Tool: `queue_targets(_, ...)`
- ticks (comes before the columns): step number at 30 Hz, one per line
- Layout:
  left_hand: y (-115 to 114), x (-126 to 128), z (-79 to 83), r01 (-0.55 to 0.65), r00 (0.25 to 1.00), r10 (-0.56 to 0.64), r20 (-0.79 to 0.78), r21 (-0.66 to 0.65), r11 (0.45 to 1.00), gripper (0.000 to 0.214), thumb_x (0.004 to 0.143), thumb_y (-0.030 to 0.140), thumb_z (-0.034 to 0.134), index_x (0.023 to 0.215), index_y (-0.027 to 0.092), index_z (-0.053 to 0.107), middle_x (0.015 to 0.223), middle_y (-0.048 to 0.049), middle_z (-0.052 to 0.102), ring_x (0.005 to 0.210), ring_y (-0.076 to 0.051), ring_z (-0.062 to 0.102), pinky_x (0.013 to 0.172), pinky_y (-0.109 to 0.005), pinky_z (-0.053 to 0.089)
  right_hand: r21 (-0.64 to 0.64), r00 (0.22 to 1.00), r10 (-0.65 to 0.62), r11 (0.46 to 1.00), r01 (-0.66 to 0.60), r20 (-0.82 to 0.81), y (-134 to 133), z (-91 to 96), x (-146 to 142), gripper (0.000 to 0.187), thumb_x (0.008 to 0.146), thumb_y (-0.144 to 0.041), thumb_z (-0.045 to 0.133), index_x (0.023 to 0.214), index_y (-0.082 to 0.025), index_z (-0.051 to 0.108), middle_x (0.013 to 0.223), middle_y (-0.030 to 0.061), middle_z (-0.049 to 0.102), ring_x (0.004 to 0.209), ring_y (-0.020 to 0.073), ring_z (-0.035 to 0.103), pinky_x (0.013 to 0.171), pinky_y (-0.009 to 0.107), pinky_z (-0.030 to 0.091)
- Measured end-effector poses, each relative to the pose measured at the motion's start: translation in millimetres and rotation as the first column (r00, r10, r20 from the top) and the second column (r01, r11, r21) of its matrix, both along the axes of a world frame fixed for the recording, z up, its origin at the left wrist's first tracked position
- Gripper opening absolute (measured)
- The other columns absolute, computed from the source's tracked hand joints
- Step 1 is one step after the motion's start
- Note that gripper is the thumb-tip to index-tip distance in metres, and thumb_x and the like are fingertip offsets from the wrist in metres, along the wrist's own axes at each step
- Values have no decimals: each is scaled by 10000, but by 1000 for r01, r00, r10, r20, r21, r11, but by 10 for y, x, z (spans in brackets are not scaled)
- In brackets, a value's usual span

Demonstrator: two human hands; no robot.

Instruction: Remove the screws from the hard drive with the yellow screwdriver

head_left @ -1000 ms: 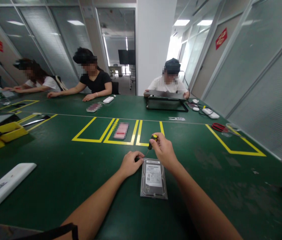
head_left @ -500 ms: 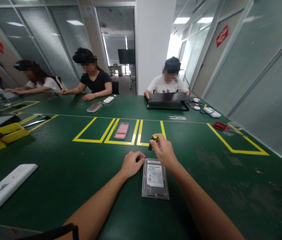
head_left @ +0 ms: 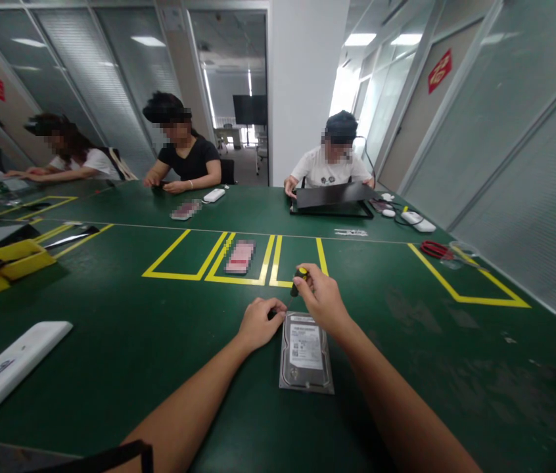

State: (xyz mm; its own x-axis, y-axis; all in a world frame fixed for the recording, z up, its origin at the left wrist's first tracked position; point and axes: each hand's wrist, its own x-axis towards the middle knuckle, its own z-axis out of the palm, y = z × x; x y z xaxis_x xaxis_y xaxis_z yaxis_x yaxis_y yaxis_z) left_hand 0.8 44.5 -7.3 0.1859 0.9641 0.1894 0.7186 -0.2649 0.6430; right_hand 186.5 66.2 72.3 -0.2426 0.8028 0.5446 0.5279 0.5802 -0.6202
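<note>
On the green tabletop (head_left: 160, 368), between the forearms, a silver rectangular hard drive (head_left: 306, 355) lies flat, white label up. The right hand (head_left: 324, 295) has its fingers clamped on a yellow-and-black screwdriver (head_left: 298, 284), tip down by the drive's far-left corner. The left hand (head_left: 259, 323) curls beside that corner; whether its fingers grip anything, I cannot tell. The casing looks whole; any screw's progress is too small to judge. Compared with half a second ago, hands and drive hardly differ; across, a co-worker's flat dark panel (head_left: 334, 195) tilts differently.
</note>
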Motion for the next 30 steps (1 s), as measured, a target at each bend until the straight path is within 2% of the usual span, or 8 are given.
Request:
queue_targets(4,-13,-3,21,14,1000,-14,14,13,1000,139,872,293,613,958,253,714,917,12,738,905,-212,613,835,-330,437,70,1000,13,997,-14,8,-2,31,5,272,954,-322,512,1136,-160,634,956,87,663,801,187,610,740,298,464)
queue_targets(9,-42,-6,33,34,999,-34,10,12,999,179,855,352,656,994,247,696,934,7,737,913,-219,613,833,-329,435,26,999,26,999,-25,-37,-25,56,18,310,932,-293,534,1212,-176,598,813,25,645,670,150,589,676,277,460)
queue_targets(13,-54,-4,38,39,999,-39,12,12,999,197,846,372,670,997,247,686,939,5,729,922,-221,611,833,-330,427,9,999,22,1000,-22,-41,-53,92,7,250,918,-268,547,1144,-187,616,785,10,636,653,138,579,663,269,450)
queue_targets(17,-69,-3,57,49,999,-49,-1,26,998,275,818,448,707,1000,246,675,951,5,718,927,-231,599,828,-338,416,82,997,18,997,-12,-71,-61,141,-33,217,899,-302,621,1072,-176,657,897,45,632,722,143,579,700,279,457)
queue_targets(20,-76,-8,62,53,999,-53,-9,27,998,292,798,438,729,1010,247,667,967,6,712,935,-231,591,829,-338,412,117,997,13,993,-3,-82,-38,177,-67,150,889,-293,644,975,-174,672,888,43,625,764,150,573,723,279,450)
queue_targets(23,-74,-13,52,54,999,-53,-12,19,998,294,794,427,734,1017,249,663,978,7,711,947,-230,587,837,-336,413,93,998,11,996,-5,-60,-5,207,-82,115,877,-261,652,958,-184,680,858,26,642,777,152,577,733,279,436)
queue_targets(27,-72,-14,41,53,999,-53,-13,14,999,285,798,422,728,1011,246,660,982,3,712,953,-233,585,839,-337,412,12,998,-35,999,36,-45,8,227,-73,186,859,-254,653,1034,-198,681,856,16,673,758,157,586,713,284,427)
queue_targets(30,-76,-10,49,51,998,-51,-22,11,999,288,799,428,726,1014,247,661,986,-1,712,954,-237,585,846,-343,413,-7,999,-34,999,34,-40,-15,237,-60,173,867,-245,616,1021,-196,677,837,16,669,730,152,582,702,282,430)
